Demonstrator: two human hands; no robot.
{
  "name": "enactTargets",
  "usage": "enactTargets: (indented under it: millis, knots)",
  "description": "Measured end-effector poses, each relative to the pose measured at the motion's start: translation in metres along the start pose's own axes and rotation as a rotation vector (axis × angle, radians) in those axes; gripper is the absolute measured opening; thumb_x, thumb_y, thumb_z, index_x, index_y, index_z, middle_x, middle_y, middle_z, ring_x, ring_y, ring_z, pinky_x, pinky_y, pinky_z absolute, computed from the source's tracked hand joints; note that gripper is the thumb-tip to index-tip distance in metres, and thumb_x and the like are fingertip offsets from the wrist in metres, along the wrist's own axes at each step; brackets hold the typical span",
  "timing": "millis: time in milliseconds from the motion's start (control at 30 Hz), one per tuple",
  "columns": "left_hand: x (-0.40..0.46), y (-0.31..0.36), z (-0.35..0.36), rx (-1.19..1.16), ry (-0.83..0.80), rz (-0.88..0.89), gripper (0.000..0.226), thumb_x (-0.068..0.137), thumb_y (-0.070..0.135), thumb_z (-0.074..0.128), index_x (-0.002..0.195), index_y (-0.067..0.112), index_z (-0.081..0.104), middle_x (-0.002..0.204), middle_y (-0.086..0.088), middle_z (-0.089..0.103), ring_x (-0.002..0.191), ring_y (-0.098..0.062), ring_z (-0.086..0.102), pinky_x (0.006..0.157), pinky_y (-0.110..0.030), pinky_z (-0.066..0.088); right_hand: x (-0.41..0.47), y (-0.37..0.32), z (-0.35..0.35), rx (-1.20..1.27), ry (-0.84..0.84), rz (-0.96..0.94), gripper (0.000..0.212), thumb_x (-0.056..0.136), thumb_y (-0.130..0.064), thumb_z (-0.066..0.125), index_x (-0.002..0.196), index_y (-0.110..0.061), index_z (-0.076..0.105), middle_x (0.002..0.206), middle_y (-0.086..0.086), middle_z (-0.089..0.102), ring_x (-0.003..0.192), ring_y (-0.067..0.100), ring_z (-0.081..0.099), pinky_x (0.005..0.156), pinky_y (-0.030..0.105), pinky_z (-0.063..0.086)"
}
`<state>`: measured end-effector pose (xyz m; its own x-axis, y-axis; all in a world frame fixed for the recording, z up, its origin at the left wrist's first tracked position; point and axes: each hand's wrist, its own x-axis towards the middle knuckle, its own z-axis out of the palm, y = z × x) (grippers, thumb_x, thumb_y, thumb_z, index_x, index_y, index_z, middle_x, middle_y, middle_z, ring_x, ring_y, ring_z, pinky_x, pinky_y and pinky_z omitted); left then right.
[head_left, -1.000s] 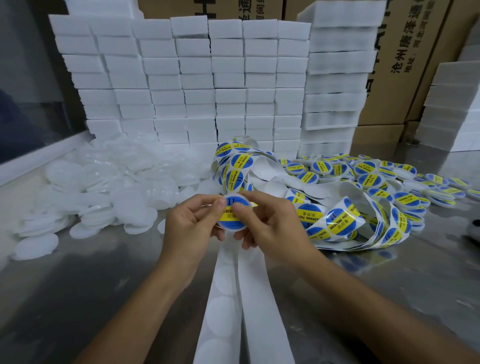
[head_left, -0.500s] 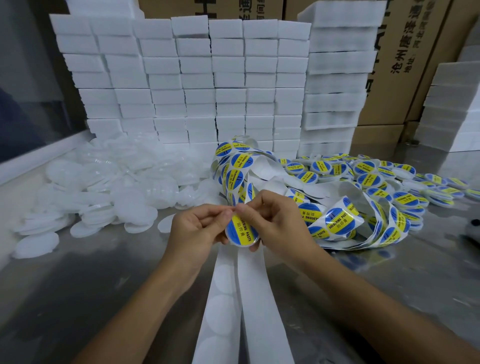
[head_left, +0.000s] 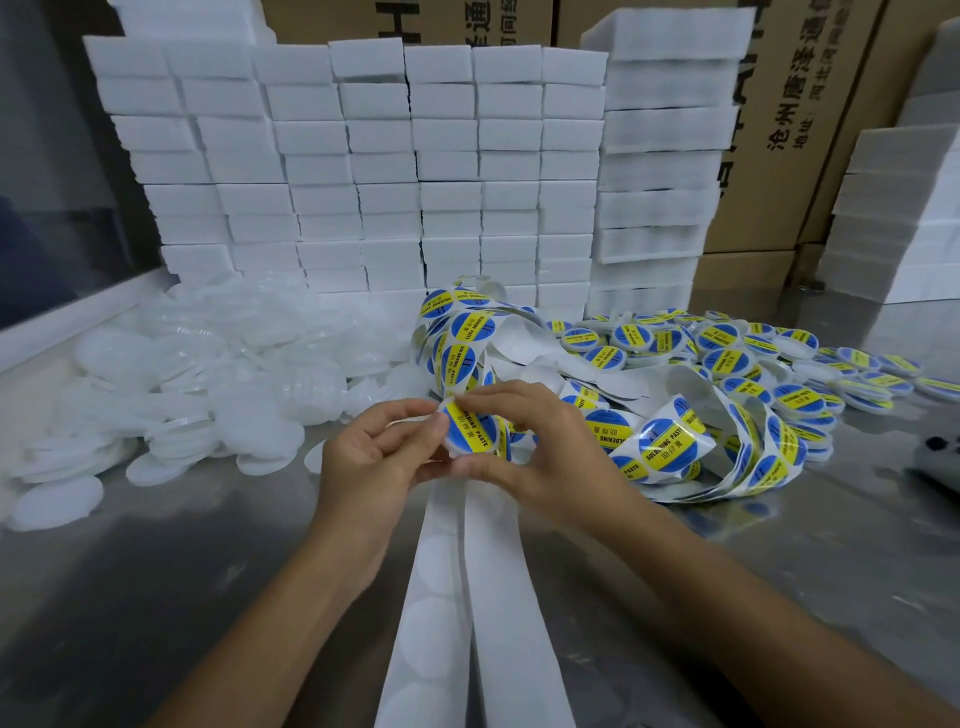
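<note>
Head view. 2 hands meet above the middle of the metal table (head_left: 156, 571), holding 1 labelled disc (head_left: 470, 431) between them. The disc is round and white, its face covered by a blue sticker with a yellow band reading "SOLDERING PASTE"; it is tilted, face toward the camera, and clear of the table.

The left hand (head_left: 374, 462) has its fingers curled and pinches the disc's left edge between thumb and forefinger. The right hand (head_left: 540, 457) is also curled, its forefinger on the disc's upper edge and its thumb at the lower edge.

2 bare backing strips (head_left: 498, 597), with round outlines where stickers sat, run side by side from beneath the hands toward the camera.

A looped sticker strip (head_left: 675, 441) lies just right of the hands. Behind it is a heap of finished discs (head_left: 727, 353). A pile of plain white discs (head_left: 208, 374) lies on the left of the table.

Stacked white foam blocks (head_left: 389, 156) form a wall at the back, with cardboard boxes (head_left: 779, 130) behind them.

A dark object (head_left: 940, 457) at the right edge is too cropped to identify.
</note>
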<state>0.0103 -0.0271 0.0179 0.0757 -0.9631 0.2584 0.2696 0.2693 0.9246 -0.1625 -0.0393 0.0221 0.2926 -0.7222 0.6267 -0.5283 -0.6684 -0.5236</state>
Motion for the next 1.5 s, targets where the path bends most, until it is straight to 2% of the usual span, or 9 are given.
enactTargets:
  millis: [100,233,500,633,767,967,1167,1367,1500]
  knots:
    - [-0.002,-0.007,0.001,0.232,0.025,0.034,0.028,0.065,0.049,0.075,0.086,0.03,0.073,0.085,0.004,0.075,0.07,-0.012,0.069,0.062,-0.025,0.058,0.006,0.009,-0.015,-0.008,0.05,0.109,0.043,0.077,-0.05,0.077,0.114,-0.03,0.07,0.107,-0.016,0.068,0.101,0.0,0.058,0.089,0.022,0.047]
    - [-0.005,-0.026,0.002,0.6,-0.026,0.077,0.023,0.073,0.037,0.08,0.091,0.036,0.066,0.093,0.017,0.067,0.074,-0.001,0.064,0.062,-0.013,0.049,0.033,0.043,-0.055,-0.169,0.235,0.336,0.036,0.08,-0.045,0.076,0.11,-0.025,0.068,0.107,-0.012,0.064,0.095,0.006,0.057,0.08,0.025,0.043]
    - [-0.001,-0.034,-0.002,0.602,-0.165,0.04,0.04,0.073,0.018,0.084,0.099,0.033,0.058,0.087,0.008,0.071,0.067,-0.003,0.063,0.061,-0.013,0.048,0.076,0.12,-0.087,-0.627,0.142,0.579,0.029,0.09,-0.032,0.069,0.1,-0.006,0.064,0.111,0.018,0.055,0.091,0.032,0.057,0.077,0.035,0.044]
    - [0.002,-0.036,-0.004,0.622,-0.214,0.025,0.035,0.078,0.014,0.079,0.1,0.031,0.058,0.076,0.012,0.073,0.066,-0.002,0.063,0.062,-0.011,0.047,0.076,0.137,-0.086,-0.77,0.006,0.706,0.009,0.09,-0.007,0.055,0.09,0.0,0.061,0.099,0.022,0.062,0.099,0.041,0.061,0.079,0.04,0.049]
    - [0.004,-0.036,-0.004,0.601,-0.227,0.014,0.033,0.081,0.01,0.076,0.098,0.033,0.06,0.073,0.01,0.073,0.062,0.0,0.059,0.064,-0.011,0.045,0.083,0.131,-0.084,-0.753,-0.077,0.78,0.022,0.094,-0.012,0.045,0.11,-0.006,0.059,0.115,0.017,0.062,0.107,0.038,0.058,0.095,0.045,0.045]
    - [0.004,-0.033,-0.003,0.488,-0.189,-0.069,0.022,0.087,0.007,0.069,0.098,0.025,0.067,0.08,0.008,0.075,0.07,-0.007,0.067,0.069,-0.018,0.053,0.078,0.08,-0.063,-0.696,0.054,0.524,0.024,0.093,-0.031,0.057,0.11,-0.019,0.07,0.109,0.002,0.071,0.105,0.029,0.062,0.094,0.043,0.047]
    - [0.005,-0.028,-0.004,0.384,-0.15,-0.154,0.018,0.088,0.006,0.068,0.099,0.021,0.07,0.091,0.005,0.077,0.086,-0.014,0.073,0.078,-0.029,0.057,0.038,0.023,-0.029,-0.357,0.217,0.102,0.009,0.086,-0.016,0.065,0.082,-0.014,0.073,0.073,-0.008,0.07,0.07,0.011,0.064,0.072,0.036,0.054]
    - [0.003,-0.024,-0.004,0.275,-0.144,-0.143,0.018,0.09,-0.001,0.063,0.097,0.014,0.069,0.091,-0.004,0.077,0.085,-0.023,0.073,0.083,-0.04,0.056,0.007,0.002,-0.007,-0.24,0.289,-0.097,0.004,0.083,-0.01,0.068,0.083,-0.01,0.072,0.075,-0.004,0.068,0.069,0.01,0.061,0.068,0.027,0.048]
    - [0.002,-0.023,-0.003,0.114,-0.121,-0.147,0.021,0.089,-0.004,0.06,0.097,0.013,0.069,0.092,-0.012,0.076,0.081,-0.026,0.072,0.078,-0.037,0.058,-0.005,0.001,0.0,-0.2,0.161,-0.118,0.016,0.086,-0.018,0.071,0.1,-0.012,0.073,0.093,0.001,0.066,0.083,0.017,0.065,0.072,0.037,0.053]
